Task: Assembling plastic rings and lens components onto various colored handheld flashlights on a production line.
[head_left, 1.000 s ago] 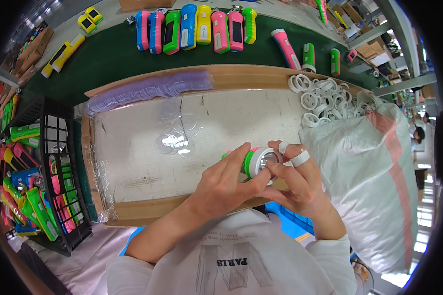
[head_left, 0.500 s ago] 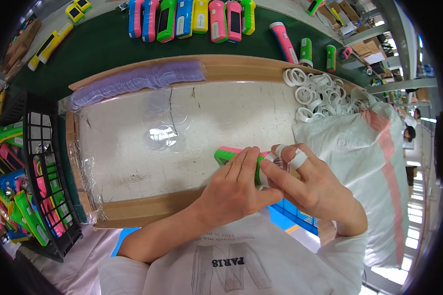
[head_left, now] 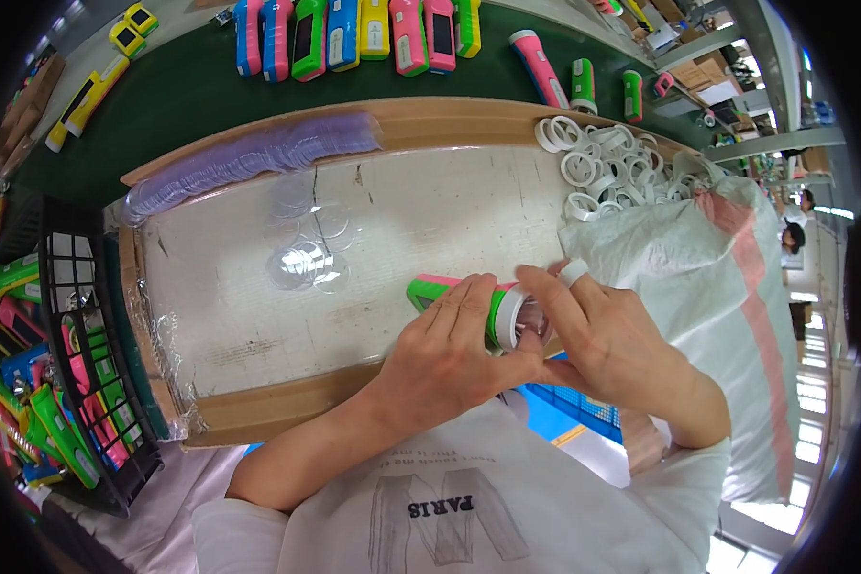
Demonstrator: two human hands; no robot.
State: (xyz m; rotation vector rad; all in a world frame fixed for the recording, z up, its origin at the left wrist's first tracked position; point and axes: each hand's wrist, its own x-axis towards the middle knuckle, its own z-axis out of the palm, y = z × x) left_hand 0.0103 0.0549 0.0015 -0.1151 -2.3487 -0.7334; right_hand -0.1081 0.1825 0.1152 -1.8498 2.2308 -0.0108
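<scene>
My left hand (head_left: 450,349) grips a green and pink torch (head_left: 450,290) by its body, lying sideways over the white work board (head_left: 402,239). My right hand (head_left: 607,335) holds the white ring (head_left: 507,318) at the torch's head, fingers wrapped around its front end. One right finger wears a white band (head_left: 573,273). Several clear round lenses (head_left: 306,263) lie loose on the board to the left of my hands.
A pile of white rings (head_left: 612,167) sits at the board's far right, above a white sack (head_left: 727,287). A stack of clear lenses in purple wrap (head_left: 249,158) lines the board's far edge. Coloured torches (head_left: 364,33) lie on the green table; a black crate (head_left: 67,383) of torches stands at left.
The torch has turned from pointing its head up at me to lying sideways. Both hands have shifted slightly toward the board's near edge, still holding it.
</scene>
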